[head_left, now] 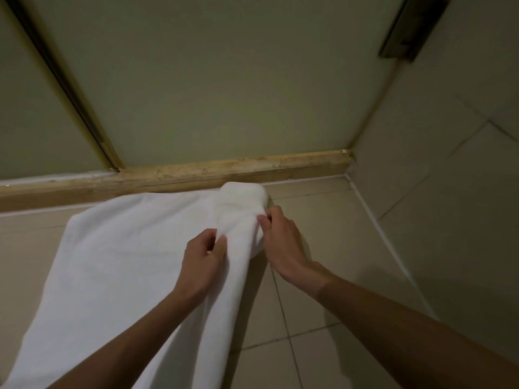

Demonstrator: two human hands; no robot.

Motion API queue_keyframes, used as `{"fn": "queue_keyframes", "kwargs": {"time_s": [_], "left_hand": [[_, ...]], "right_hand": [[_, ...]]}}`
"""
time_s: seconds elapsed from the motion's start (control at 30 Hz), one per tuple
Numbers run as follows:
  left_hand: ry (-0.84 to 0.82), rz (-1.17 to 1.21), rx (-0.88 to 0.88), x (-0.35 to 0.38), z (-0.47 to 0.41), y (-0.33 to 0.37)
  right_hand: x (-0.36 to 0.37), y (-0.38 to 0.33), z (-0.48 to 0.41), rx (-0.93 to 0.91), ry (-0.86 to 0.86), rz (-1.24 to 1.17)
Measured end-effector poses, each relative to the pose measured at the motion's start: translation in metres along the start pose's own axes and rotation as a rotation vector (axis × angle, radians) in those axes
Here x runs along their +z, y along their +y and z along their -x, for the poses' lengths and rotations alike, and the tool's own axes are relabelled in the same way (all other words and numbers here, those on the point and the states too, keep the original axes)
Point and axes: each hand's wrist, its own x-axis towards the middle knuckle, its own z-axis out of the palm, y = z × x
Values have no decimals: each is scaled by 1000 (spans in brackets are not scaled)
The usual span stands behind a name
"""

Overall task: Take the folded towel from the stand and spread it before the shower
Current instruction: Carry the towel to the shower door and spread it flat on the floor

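Beige tiled floor (323,318) meets the shower curb (196,175); the towel (112,262) lies mostly spread, its right edge bunched. The left hand (202,262) and right hand (280,237) pinch that fold; tugging unevenly could drag the flat part askew

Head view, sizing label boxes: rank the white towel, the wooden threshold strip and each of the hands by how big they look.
1. White terry towel
2. Worn wooden threshold strip
3. Left hand and right hand: alike, so not ranked; both sit nearer the camera than the strip.
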Motion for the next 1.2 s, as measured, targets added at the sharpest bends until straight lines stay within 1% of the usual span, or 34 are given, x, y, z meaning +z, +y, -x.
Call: {"fn": "queue_keyframes", "kwargs": {"time_s": [0.13, 0.3, 0.4, 0.47, 0.57, 0.77, 0.87, 0.97, 1.1, 1.2], "left_hand": [[-92, -156, 78, 9, 4, 4], [-232, -349, 57, 14, 8, -9], [-408, -563, -32, 14, 10, -31], [-476, -746, -14, 12, 14, -44], [-473, -879, 35, 9, 17, -54], [-452, -947, 58, 8, 17, -62], [-456, -978, 53, 6, 14, -65], [-468, -998, 80, 2, 14, -67], [-486, -1022, 77, 1, 14, -67], [-511, -1044, 73, 5, 14, -60]], "right_hand": [[-26, 14, 2, -69, 16, 138], [-55, 29, 1, -105, 58, 254], [-74, 35, -1, -150, 104, 321], [-84, 37, -3, -177, 126, 375], [-94, 40, -9, -204, 139, 435], [-104, 49, -16, -256, 151, 554], [-114, 60, -8, -240, 160, 605], [-138, 73, 0, -212, 210, 646], [-162, 86, -1, -205, 157, 770], [-159, 90, -1, -256, 112, 878]]}}
